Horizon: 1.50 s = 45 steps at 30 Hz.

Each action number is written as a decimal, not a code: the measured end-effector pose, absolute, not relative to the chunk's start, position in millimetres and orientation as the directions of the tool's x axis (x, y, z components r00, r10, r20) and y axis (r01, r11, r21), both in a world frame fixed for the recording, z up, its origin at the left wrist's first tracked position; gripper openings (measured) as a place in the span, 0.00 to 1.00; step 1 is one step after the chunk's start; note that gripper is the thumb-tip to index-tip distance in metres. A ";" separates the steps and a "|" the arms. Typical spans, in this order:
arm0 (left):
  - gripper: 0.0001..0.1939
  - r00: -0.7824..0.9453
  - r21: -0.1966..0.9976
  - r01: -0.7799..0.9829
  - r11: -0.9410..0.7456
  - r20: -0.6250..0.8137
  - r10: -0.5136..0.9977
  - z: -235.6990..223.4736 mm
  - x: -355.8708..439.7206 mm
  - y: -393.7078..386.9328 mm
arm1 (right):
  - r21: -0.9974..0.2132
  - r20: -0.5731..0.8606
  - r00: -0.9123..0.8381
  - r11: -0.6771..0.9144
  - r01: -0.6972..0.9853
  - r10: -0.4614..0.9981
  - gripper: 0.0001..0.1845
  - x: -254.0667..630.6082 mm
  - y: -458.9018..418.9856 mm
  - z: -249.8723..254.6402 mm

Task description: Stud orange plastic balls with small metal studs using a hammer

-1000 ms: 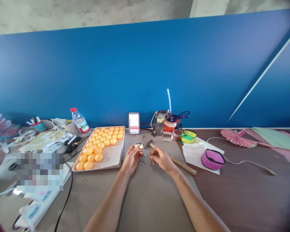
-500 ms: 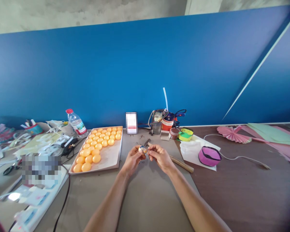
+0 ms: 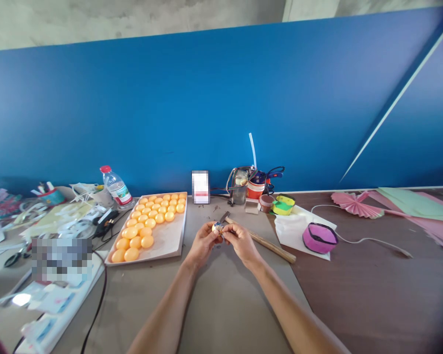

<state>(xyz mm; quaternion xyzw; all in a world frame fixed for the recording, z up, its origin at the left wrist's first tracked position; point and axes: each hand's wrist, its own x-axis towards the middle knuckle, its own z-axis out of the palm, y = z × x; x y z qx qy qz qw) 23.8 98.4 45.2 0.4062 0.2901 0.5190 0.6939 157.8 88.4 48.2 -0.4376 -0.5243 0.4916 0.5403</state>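
Observation:
A small shiny ball point(image 3: 217, 227), silver with gold tints, is in the fingers of my left hand point(image 3: 202, 245), above the grey mat. From the right, my right hand point(image 3: 242, 242) meets it with thumb and forefinger pinched together at its side. Whatever lies between those right fingertips is too small or hidden to tell. Just beyond the right hand a hammer point(image 3: 273, 247) rests on the mat, its wooden handle slanting toward the right and its dark head close behind the ball.
To the left, a shallow white tray point(image 3: 170, 246) carries many orange balls. A water bottle point(image 3: 118, 188), power strip point(image 3: 64, 307) and cables crowd that side. At the back stand a glass jar point(image 3: 239, 192) and red cup point(image 3: 256, 191); a purple box point(image 3: 320, 239) sits at right.
My right hand has moved left, bringing its fingertips against the shiny ball. More of the hammer handle shows behind it. The left hand has stayed nearly in place.

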 end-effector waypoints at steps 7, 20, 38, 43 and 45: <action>0.13 0.295 0.895 -0.439 0.083 0.056 0.954 44.2 24.5 98.3 | -0.990 0.117 -0.044 0.113 -0.082 0.992 0.06 158.7 88.1 49.6; 0.12 0.283 0.918 -0.396 0.027 0.094 0.954 40.1 26.5 98.7 | -0.994 0.063 -0.037 0.059 -0.091 0.997 0.03 157.2 85.5 53.6; 0.16 0.266 0.939 -0.344 0.004 0.093 0.959 34.9 26.4 99.8 | -0.986 -0.002 -0.002 -0.002 -0.165 1.000 0.08 157.4 86.5 50.6; 0.16 0.237 0.945 -0.327 -0.013 0.096 0.967 33.7 26.7 100.0 | -0.993 0.000 0.024 0.003 -0.122 1.000 0.09 155.9 87.9 47.4; 0.16 0.229 0.948 -0.317 -0.018 0.095 0.969 34.4 27.7 99.3 | -0.995 0.002 0.049 0.007 -0.098 0.999 0.09 155.0 89.1 45.4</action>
